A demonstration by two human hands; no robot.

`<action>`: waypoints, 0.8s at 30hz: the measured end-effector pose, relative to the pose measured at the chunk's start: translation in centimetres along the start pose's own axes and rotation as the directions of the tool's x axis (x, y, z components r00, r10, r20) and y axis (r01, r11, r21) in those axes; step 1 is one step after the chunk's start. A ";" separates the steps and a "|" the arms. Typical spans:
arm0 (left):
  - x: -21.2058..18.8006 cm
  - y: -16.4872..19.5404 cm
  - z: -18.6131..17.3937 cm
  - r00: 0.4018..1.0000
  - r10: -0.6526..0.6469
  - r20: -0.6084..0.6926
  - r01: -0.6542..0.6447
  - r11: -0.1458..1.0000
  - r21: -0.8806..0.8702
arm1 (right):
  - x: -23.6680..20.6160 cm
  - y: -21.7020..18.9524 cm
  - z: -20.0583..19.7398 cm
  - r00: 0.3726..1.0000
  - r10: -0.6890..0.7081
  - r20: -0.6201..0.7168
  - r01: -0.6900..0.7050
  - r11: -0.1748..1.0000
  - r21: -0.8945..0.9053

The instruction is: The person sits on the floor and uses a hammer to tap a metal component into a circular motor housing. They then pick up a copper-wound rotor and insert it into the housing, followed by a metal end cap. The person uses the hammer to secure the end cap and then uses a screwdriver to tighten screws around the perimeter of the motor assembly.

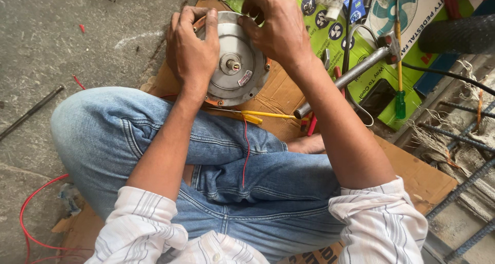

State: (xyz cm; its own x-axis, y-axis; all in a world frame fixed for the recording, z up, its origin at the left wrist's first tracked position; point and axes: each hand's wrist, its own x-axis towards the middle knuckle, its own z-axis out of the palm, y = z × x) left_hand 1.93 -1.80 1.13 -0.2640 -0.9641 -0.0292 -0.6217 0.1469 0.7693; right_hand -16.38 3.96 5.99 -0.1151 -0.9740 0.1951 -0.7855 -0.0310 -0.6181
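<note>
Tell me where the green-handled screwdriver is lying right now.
In the head view, the green-handled screwdriver lies at the right on the green printed carton, just beyond the grey metal pipe and right of the right hand.

An informal floor-level repair workshop: bare concrete floor (77,47), flattened cardboard (412,176) as work mat, a green-handled screwdriver (399,62), metal pipe (345,78), loose red wire (31,212) and rusty rebar (459,140) lying about.
</note>
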 end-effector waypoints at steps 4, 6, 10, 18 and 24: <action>0.2 0.0 -0.2 0.999 -0.051 0.005 0.052 0.995 -0.082 | 0.0 -0.2 0.1 0.993 0.108 0.052 -0.104 0.992 -0.068; 0.2 0.0 -0.3 0.999 -0.049 -0.002 0.048 0.992 -0.115 | 0.0 -0.5 -0.1 0.981 0.182 0.065 -0.171 0.974 -0.148; 0.1 0.1 -0.3 0.999 -0.041 -0.035 0.038 0.996 -0.086 | -0.5 -1.2 -0.7 0.999 0.029 0.035 -0.027 0.998 -0.065; 0.2 0.1 0.0 0.996 -0.047 -0.074 0.039 0.994 -0.103 | 0.2 -1.9 -2.2 0.980 0.076 0.185 -0.067 0.996 -0.057; 0.1 -0.1 0.0 0.998 -0.042 -0.037 0.038 0.993 -0.116 | 0.2 -2.0 -2.2 0.979 0.072 0.191 -0.072 0.997 -0.009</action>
State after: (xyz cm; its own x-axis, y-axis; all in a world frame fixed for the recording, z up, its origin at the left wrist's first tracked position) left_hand 1.93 -1.94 1.02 -0.2105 -0.9768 -0.0383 -0.5413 0.0838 0.8366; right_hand -16.18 4.30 8.99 -0.0530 -0.9986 0.0007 -0.7805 0.0410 -0.6238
